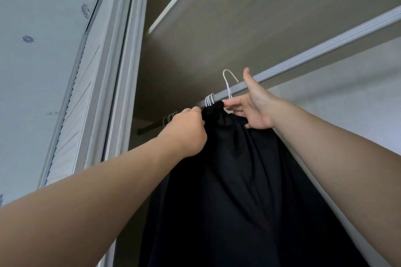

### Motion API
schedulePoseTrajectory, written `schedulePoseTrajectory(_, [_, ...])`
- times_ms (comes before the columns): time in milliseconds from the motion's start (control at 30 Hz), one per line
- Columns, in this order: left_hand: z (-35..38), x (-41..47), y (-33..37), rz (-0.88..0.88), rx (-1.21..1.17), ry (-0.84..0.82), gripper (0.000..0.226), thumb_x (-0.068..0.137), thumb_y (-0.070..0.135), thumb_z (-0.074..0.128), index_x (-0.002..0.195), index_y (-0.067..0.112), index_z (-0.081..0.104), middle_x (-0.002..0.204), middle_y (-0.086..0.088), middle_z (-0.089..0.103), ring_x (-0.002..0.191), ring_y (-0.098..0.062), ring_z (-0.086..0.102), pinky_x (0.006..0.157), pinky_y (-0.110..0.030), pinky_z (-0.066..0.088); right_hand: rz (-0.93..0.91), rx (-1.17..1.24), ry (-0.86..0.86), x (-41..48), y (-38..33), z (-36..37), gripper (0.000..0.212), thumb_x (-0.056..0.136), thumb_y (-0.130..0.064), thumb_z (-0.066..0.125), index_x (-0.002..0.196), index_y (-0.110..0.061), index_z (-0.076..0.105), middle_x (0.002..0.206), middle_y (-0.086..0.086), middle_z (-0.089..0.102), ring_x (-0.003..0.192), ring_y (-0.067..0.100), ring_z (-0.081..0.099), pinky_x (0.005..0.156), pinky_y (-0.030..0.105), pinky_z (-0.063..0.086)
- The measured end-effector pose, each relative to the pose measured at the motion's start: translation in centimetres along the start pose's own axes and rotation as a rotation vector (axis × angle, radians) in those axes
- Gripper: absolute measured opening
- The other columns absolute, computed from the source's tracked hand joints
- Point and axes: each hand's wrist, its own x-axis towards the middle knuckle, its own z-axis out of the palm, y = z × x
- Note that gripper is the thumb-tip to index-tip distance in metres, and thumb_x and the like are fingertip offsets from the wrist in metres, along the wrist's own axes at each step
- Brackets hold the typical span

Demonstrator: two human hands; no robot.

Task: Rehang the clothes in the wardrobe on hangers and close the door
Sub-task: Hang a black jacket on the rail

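head view: left hand [186, 130] grips black garment [238, 180] at top; right hand [256, 108] holds white hanger [227, 80], hook at rail [325, 47].

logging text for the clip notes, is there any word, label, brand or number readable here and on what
None: no word, label, brand, number or sign can be read anywhere in this view.
Black garment: plain cloth, no tag showing.
White hanger and rail: no marking visible.
Wallpaper: small blue ornaments only, no letters.
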Motion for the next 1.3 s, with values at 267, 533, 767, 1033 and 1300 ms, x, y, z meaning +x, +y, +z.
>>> schedulePoseTrajectory(267, [1.8,0.0,-0.2,-0.026,0.130,-0.108,0.019,0.099,0.017,0.041,0.117,0.014,0.045,0.140,-0.006,0.041,0.129,-0.035,0.040,0.099,-0.046,0.038,0.042,0.008,0.037,0.5,1.5,-0.7,0.115,0.068,-0.098,0.006,0.104,-0.012,0.073,0.148,0.012,0.049,0.145,0.020,0.031,0.114,0.063,0.003])
schedulePoseTrajectory(533, [0.9,1.6,1.1,-0.097,0.140,-0.116,0.001,0.098,0.015,0.041,0.098,0.015,0.040,0.128,-0.011,0.046,0.122,-0.037,0.044,0.099,-0.049,0.040,0.080,-0.068,0.077,0.6,0.4,0.3,0.125,0.071,-0.095,0.003,0.125,0.001,0.062,0.149,0.015,0.046,0.147,0.024,0.028,0.114,0.066,-0.004])
schedulePoseTrajectory(767, [1.9,1.6,0.3,-0.058,0.179,-0.154,0.031,0.097,0.016,0.041,0.127,0.015,0.050,0.140,-0.004,0.042,0.129,-0.033,0.038,0.101,-0.048,0.035,0.010,-0.129,0.216,1.2,3.1,0.2,0.106,0.077,-0.091,0.010,0.114,-0.012,0.071,0.129,0.005,0.063,0.125,0.023,0.053,0.109,0.060,0.028])
schedulePoseTrajectory(1033, [2.4,0.7,-2.0,0.001,0.252,-0.124,0.046,0.098,0.019,0.040,0.144,0.020,0.035,0.153,0.001,0.032,0.134,-0.033,0.036,0.105,-0.049,0.038,-0.301,-0.350,0.252,2.0,6.5,1.1,0.085,0.080,-0.085,0.017,0.154,-0.043,0.020,0.163,-0.017,0.010,0.151,0.008,0.005,0.123,0.045,0.007])
schedulePoseTrajectory(1300, [1.7,0.5,-1.7,-0.011,0.328,-0.111,0.049,0.092,0.007,0.044,0.140,0.016,0.043,0.146,-0.004,0.041,0.122,-0.034,0.054,0.094,-0.045,0.049,-0.244,-0.305,0.205,4.9,7.7,4.5,0.099,0.071,-0.092,0.020,0.155,-0.044,0.002,0.163,-0.020,0.000,0.151,0.011,0.004,0.121,0.040,0.004])
